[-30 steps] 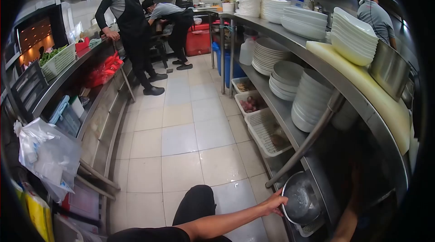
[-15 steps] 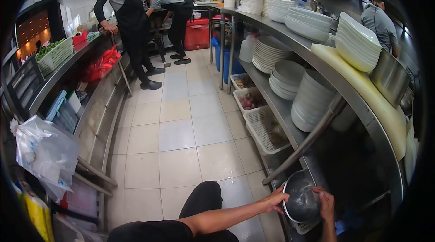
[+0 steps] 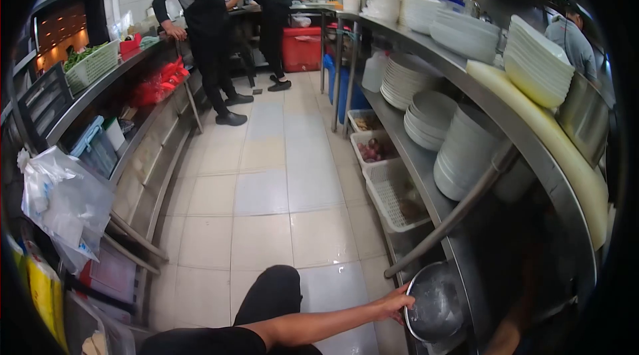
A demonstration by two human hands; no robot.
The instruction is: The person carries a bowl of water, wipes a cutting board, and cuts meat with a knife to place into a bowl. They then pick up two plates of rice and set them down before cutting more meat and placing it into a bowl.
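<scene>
At the lower right, my left hand (image 3: 397, 303) grips the left rim of a round metal bowl (image 3: 436, 303), thumb over the edge. The bowl is tilted with its inside facing me, beside the lower shelf, and pale marks show in it. My right hand has left the bowl; only a dim, blurred forearm (image 3: 509, 336) shows in the shadow under the counter, and its fingers cannot be made out. Above the bowl slants a metal leg (image 3: 459, 212) of the counter. White baskets (image 3: 396, 196) stand low under the shelf.
Stacked plates (image 3: 426, 119) and bowls (image 3: 538, 62) fill the right shelf and counter, beside a long cutting board (image 3: 546, 149). Two people (image 3: 205, 35) (image 3: 263, 9) stand at the far end; another person (image 3: 571, 39) is behind the right counter. A plastic bag (image 3: 66, 202) hangs left.
My right hand has let go of the bowl's right side and moved right, into the shadow under the counter. My left hand still holds the bowl, slightly further left. The view has shifted.
</scene>
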